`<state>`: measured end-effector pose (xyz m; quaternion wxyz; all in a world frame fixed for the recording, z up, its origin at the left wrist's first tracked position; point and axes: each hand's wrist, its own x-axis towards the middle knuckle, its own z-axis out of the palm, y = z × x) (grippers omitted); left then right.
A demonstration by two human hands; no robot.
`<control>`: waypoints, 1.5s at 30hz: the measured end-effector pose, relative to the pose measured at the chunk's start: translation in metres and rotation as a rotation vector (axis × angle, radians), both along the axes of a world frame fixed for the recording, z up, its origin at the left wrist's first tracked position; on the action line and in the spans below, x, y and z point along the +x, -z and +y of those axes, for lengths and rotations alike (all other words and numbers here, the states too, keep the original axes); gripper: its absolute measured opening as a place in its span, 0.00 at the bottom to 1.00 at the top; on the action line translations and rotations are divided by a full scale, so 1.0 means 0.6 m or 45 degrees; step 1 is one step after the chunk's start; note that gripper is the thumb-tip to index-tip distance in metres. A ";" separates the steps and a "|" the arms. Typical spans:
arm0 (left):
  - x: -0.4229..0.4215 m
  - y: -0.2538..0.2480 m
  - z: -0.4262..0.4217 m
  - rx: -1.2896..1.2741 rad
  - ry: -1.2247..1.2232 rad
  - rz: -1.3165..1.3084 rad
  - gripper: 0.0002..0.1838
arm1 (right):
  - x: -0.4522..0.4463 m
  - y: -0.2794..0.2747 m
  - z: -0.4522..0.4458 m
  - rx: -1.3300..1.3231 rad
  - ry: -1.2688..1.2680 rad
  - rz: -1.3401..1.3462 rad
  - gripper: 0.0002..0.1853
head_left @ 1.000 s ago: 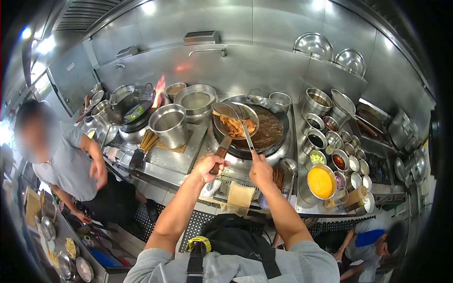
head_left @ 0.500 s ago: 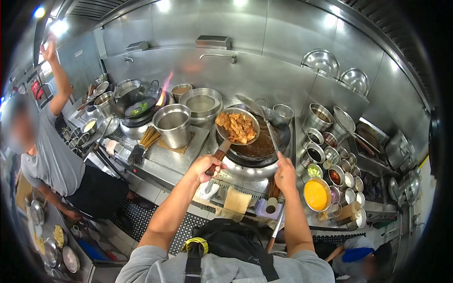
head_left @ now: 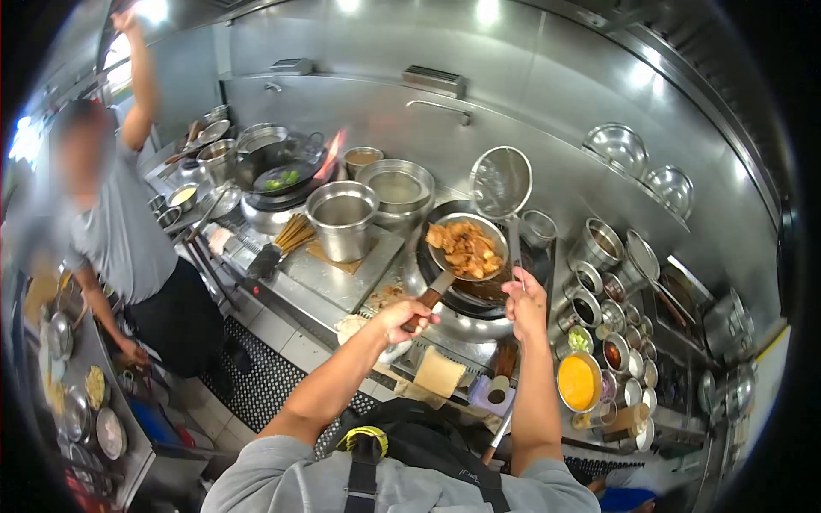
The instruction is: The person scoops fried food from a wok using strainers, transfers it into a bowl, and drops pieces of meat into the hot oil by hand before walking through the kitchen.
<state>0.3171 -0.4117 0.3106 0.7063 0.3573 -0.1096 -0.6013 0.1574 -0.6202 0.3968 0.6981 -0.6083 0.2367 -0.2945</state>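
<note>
My left hand is closed round the wooden handle of a round strainer. Browned fried pieces fill its bowl. The strainer is over a wok with dark brown liquid, partly hidden beneath it. In my right hand is the long handle of a mesh skimmer. Its round mesh head stands raised behind the strainer, with nothing visible on it.
A tall steel pot and a wide pot stand left of the wok. Another wok holds greens beside a flame. Sauce containers, including a yellow bowl, crowd the right. A co-worker raises an arm at left.
The skimmer has swung up from over the wok, its mesh now facing me. The strainer still holds the fried pieces, and the view has shifted.
</note>
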 end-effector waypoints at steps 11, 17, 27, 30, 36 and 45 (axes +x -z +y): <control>-0.024 -0.009 0.023 0.144 -0.121 -0.204 0.04 | 0.397 0.032 0.212 0.935 -0.685 0.155 0.03; -0.005 0.015 0.031 0.107 -0.085 -0.207 0.09 | 0.457 0.074 0.219 0.787 -0.753 0.284 0.10; -0.014 -0.032 0.016 0.107 -0.066 -0.213 0.17 | 0.101 0.111 0.122 -0.032 0.361 -0.125 0.12; -0.043 -0.056 -0.012 0.000 -0.080 -0.204 0.12 | 0.060 0.129 0.136 0.351 0.293 0.051 0.18; -0.114 -0.067 -0.039 0.015 -0.132 -0.416 0.11 | 0.068 0.194 0.035 0.679 -0.661 -0.179 0.18; -0.091 -0.015 0.220 0.054 -0.352 -0.656 0.16 | 0.049 0.104 0.046 0.726 -0.387 -0.372 0.09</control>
